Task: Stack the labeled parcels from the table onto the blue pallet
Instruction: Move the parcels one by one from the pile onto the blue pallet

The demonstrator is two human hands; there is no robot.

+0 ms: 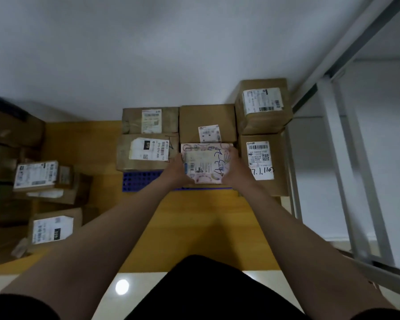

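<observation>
Fingers of left hand and right hand curl round the side edges of the pink patterned parcel, which sits low at the front edge of the blue pallet, middle gap. Five brown boxes are already on the pallet. At least two labeled parcels wait off-pallet at far left. Likely past halfway.

Wall: white, plain, far side.
Frame: pale metal bars, slanting, right.
Floor: yellow board.
Tile: glossy, pale, nearest strip, bearing a round light glare.
</observation>
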